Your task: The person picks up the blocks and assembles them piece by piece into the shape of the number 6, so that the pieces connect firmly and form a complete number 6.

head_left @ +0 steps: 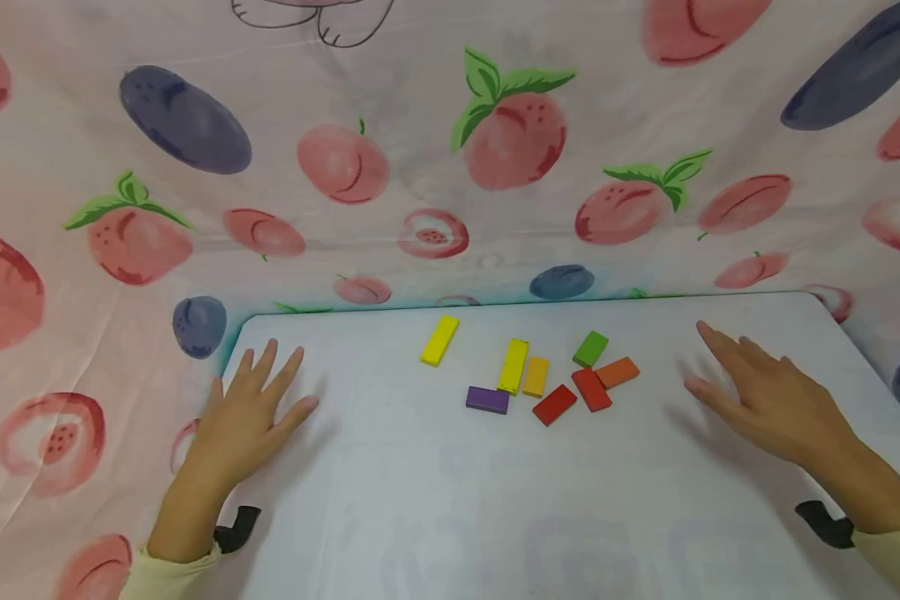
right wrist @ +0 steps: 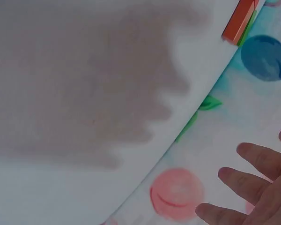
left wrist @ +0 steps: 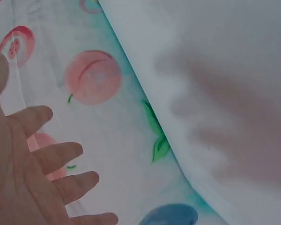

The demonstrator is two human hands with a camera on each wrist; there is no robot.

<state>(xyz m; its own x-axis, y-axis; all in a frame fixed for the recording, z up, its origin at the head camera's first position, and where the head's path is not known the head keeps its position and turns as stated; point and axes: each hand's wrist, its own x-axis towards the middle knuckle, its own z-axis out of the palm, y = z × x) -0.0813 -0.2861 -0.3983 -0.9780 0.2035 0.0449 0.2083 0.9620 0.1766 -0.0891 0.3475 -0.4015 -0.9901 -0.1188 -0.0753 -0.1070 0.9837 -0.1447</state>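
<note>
My left hand (head_left: pixel 243 425) hovers over the left edge of the white board, fingers spread and nothing held. On the other side my right hand (head_left: pixel 776 400) is also raised above the board, fingers extended and holding nothing. Between them lie small coloured blocks: a long yellow block (head_left: pixel 439 340), a second yellow block (head_left: pixel 513 367), a shorter orange-yellow block (head_left: pixel 536 377), a purple block (head_left: pixel 487 400), two red blocks (head_left: pixel 554 405), an orange block (head_left: pixel 617 372) and a green block (head_left: pixel 590 348). In the right wrist view an orange block (right wrist: pixel 240 21) shows at the top.
The white board (head_left: pixel 420 517) has rounded corners at the back. Behind and beside it hangs a cloth (head_left: pixel 330 75) printed with peaches and blue fruit. Black straps (head_left: pixel 237 528) show at both wrists, by pale yellow sleeves (head_left: pixel 168 575).
</note>
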